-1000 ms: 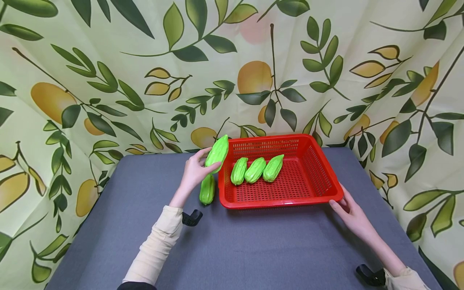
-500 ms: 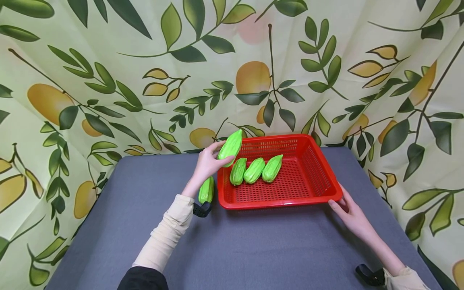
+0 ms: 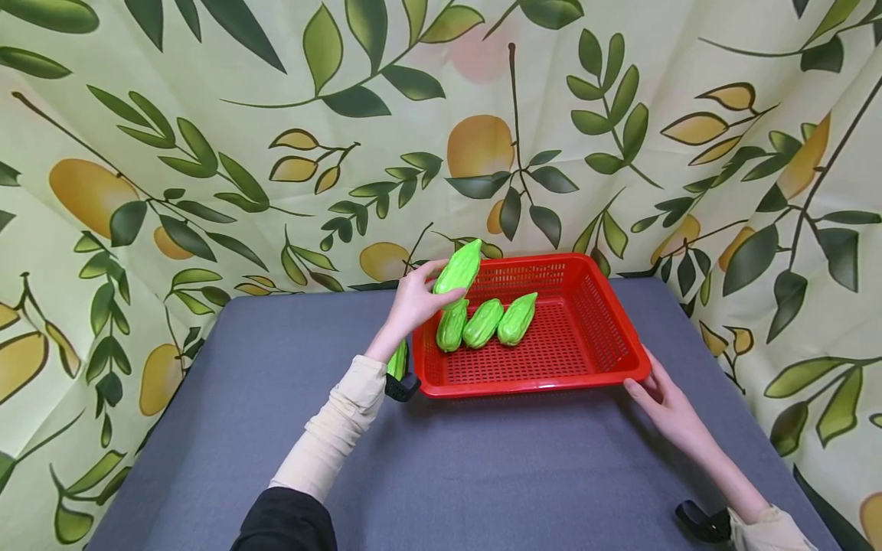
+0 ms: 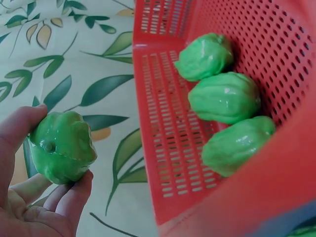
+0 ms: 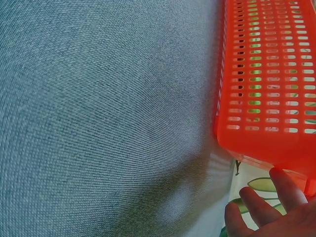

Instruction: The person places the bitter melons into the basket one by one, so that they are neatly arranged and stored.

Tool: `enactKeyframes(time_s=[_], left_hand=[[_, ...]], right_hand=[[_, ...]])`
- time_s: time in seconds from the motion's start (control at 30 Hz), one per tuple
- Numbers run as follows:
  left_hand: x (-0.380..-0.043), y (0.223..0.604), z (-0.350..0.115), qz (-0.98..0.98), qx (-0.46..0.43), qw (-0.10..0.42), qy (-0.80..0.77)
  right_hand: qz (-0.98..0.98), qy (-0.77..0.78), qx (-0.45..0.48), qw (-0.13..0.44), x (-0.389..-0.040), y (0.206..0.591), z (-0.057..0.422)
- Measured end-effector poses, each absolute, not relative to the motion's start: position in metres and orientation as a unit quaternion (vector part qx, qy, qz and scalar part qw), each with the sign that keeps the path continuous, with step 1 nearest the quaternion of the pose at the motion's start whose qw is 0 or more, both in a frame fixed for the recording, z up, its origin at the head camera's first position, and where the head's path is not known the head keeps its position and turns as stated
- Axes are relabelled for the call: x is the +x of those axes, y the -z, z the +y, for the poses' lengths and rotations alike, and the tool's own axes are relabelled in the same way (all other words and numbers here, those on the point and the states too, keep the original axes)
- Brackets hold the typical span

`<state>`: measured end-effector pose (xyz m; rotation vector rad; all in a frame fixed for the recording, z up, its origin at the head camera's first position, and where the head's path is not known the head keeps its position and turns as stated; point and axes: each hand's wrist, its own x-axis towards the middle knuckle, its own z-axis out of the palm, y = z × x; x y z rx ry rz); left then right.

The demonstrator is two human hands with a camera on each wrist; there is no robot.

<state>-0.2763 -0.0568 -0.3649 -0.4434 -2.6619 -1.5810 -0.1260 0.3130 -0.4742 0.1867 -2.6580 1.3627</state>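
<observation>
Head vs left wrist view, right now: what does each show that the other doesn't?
Only head: the right hand at the near right corner of the red basket, the sleeves and the black wrist pieces.

Only left wrist: the small nub on the end of the held green vegetable.

Both: the left hand holding that vegetable, the basket with three green vegetables inside, and the leaf-print cloth.
</observation>
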Motion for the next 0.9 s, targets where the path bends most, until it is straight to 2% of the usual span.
enactKeyframes(time_s=[0.4,0.9], left_hand=[[-0.287,0.365,-0.036,-0.870,-0.160,0.013,0.467],[-0.305,0.369,-0.001,-0.879,-0.191,-0.017,0.437]], right_hand=[[-0.893,-0.443,0.053,0.067,-0.126,0.472,0.315],[-0.890,-0.446,0.057,0.072,-0.126,0.473,0.313]])
